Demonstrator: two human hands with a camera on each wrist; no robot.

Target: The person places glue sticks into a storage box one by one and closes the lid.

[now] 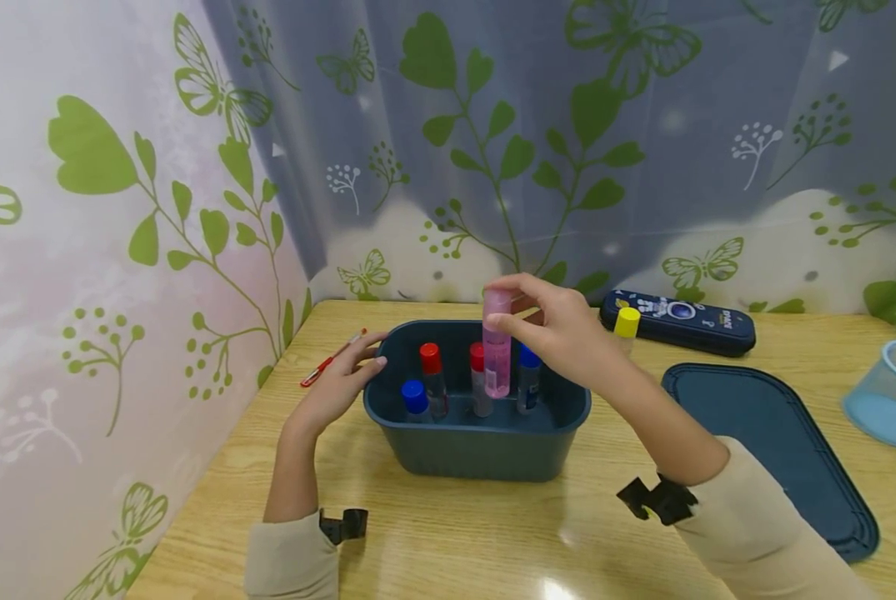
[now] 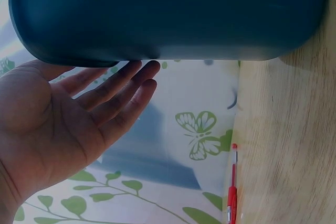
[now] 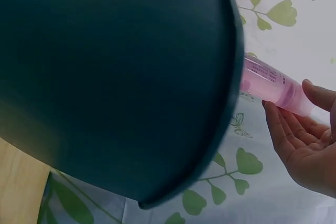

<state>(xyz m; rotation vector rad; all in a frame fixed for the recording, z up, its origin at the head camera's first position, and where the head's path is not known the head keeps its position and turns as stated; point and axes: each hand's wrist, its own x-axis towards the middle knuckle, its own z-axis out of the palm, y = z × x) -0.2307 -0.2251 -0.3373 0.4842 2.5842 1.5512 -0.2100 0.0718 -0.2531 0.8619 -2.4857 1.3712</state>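
A dark teal bin [image 1: 478, 442] stands on the wooden table, with several small bottles with red and blue caps [image 1: 432, 377] upright inside. My right hand [image 1: 518, 312] pinches the top of a pink bottle [image 1: 496, 358] and holds it upright over the bin's middle, its lower end inside. In the right wrist view, the pink bottle [image 3: 273, 85] sticks out past the bin wall [image 3: 115, 77] with my fingers [image 3: 294, 135] at its end. My left hand [image 1: 361, 358] rests flat against the bin's left end; the left wrist view shows its open palm [image 2: 79, 114] beside the bin [image 2: 168, 14].
A red pen [image 1: 331, 360] lies left of the bin by the curtain, also seen as the red pen [image 2: 232, 192]. A yellow-capped bottle [image 1: 626, 325] and a dark pencil case [image 1: 676, 321] are behind right. A dark lid [image 1: 770, 442] and a light blue cup [image 1: 890, 392] lie right.
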